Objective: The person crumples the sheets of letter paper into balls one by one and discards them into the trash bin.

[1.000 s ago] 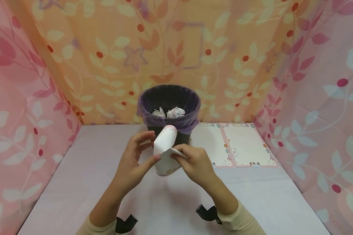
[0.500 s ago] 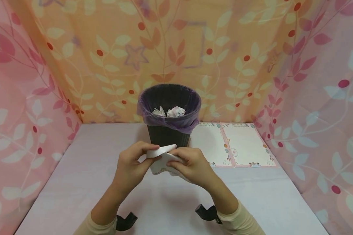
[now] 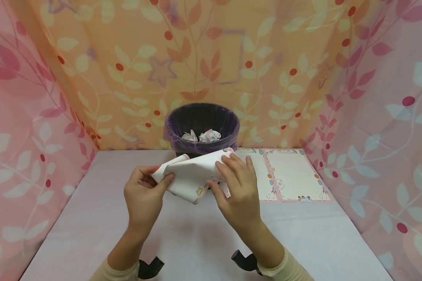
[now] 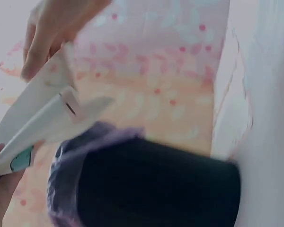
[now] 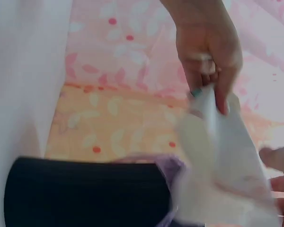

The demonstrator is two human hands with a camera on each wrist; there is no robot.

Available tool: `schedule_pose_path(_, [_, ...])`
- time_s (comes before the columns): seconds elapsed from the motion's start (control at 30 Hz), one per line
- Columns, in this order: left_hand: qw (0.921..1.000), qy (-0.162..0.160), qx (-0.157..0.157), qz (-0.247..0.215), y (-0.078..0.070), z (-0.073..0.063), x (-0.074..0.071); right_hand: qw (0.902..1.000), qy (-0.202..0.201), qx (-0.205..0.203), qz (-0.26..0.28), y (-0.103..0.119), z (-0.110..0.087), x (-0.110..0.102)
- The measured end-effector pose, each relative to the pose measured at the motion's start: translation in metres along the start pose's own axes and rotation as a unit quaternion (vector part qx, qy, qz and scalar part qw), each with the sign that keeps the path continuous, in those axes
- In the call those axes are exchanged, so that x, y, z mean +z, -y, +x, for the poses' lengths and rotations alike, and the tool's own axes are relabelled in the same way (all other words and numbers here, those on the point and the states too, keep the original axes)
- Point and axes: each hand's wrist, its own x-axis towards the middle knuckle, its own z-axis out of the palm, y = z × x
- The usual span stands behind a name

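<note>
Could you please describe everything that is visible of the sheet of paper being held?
The sheet of paper is white and pink-edged, with a small yellow crown printed near one edge. It looks thin and flexible, bent loosely over on itself. It is held above the table, in front of the black trash bin. The left hand pinches one end; the right hand appears to touch the other.

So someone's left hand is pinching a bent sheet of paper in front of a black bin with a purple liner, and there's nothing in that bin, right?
Not quite: the bin isn't empty. The head view shows crumpled paper inside. The left hand does pinch the bent sheet before the black bin with its purple liner.
</note>
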Motion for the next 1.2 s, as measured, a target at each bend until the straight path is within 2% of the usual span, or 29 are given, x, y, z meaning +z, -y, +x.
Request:
schedule_pose_path(0.07, [0.9979, 0.009, -0.041, -0.05, -0.002, -0.003, 0.004, 0.9986, 0.045, 0.015, 0.024, 0.002, -0.002, 0.002])
schedule_pose_path(0.17, [0.9876, 0.028, -0.092, -0.124, -0.001, -0.006, 0.01, 0.9892, 0.106, 0.053, 0.087, 0.003, -0.004, 0.005])
schedule_pose_path(0.23, [0.9813, 0.041, -0.109, -0.154, 0.001, -0.008, 0.014, 0.9814, 0.119, 0.082, 0.126, 0.003, -0.006, 0.007])
schedule_pose_path(0.3, [0.9766, 0.057, -0.115, -0.172, 0.003, -0.011, 0.017, 0.9741, 0.112, 0.113, 0.161, 0.002, -0.007, 0.009])
schedule_pose_path(0.4, [0.9733, 0.086, -0.102, -0.187, 0.002, -0.015, 0.018, 0.9581, 0.098, 0.162, 0.215, 0.001, -0.009, 0.012])
schedule_pose_path(0.5, [0.9721, 0.129, -0.062, -0.186, -0.002, -0.016, 0.013, 0.9365, 0.092, 0.209, 0.266, -0.002, -0.009, 0.013])
schedule_pose_path(0.57, [0.9709, 0.173, -0.022, -0.164, -0.004, -0.013, 0.006, 0.927, 0.086, 0.227, 0.286, -0.005, -0.006, 0.011])
schedule_pose_path(0.67, [0.964, 0.244, 0.035, -0.099, -0.005, -0.008, -0.006, 0.9194, 0.086, 0.234, 0.304, -0.01, -0.003, 0.005])
schedule_pose_path(0.73, [0.954, 0.29, 0.057, -0.051, -0.005, -0.004, -0.014, 0.9181, 0.096, 0.223, 0.313, -0.014, -0.001, 0.001])
schedule_pose_path(0.8, [0.9394, 0.337, 0.062, -0.022, -0.002, 0.001, -0.019, 0.918, 0.116, 0.202, 0.321, -0.018, 0.0, -0.001])
schedule_pose_path(0.87, [0.9187, 0.389, 0.065, -0.015, 0.002, 0.005, -0.022, 0.9167, 0.138, 0.182, 0.328, -0.022, 0.0, -0.002])
schedule_pose_path(0.93, [0.894, 0.441, 0.073, -0.029, 0.007, 0.009, -0.022, 0.9141, 0.158, 0.171, 0.332, -0.026, 0.0, -0.001])
schedule_pose_path(1.0, [0.8688, 0.486, 0.074, -0.055, 0.012, 0.012, -0.022, 0.9057, 0.179, 0.171, 0.344, -0.03, -0.001, 0.001])
schedule_pose_path(1.03, [0.8595, 0.502, 0.072, -0.065, 0.014, 0.012, -0.022, 0.8999, 0.188, 0.175, 0.352, -0.032, -0.002, 0.002])
schedule_pose_path(1.1, [0.8499, 0.516, 0.069, -0.079, 0.018, 0.011, -0.022, 0.8869, 0.202, 0.183, 0.373, -0.034, -0.003, 0.003])
schedule_pose_path(1.13, [0.8493, 0.517, 0.068, -0.082, 0.02, 0.01, -0.021, 0.8816, 0.206, 0.186, 0.382, -0.035, -0.005, 0.004])
schedule_pose_path(1.2, [0.8576, 0.503, 0.077, -0.074, 0.023, 0.007, -0.019, 0.8719, 0.207, 0.192, 0.4, -0.037, -0.007, 0.006])
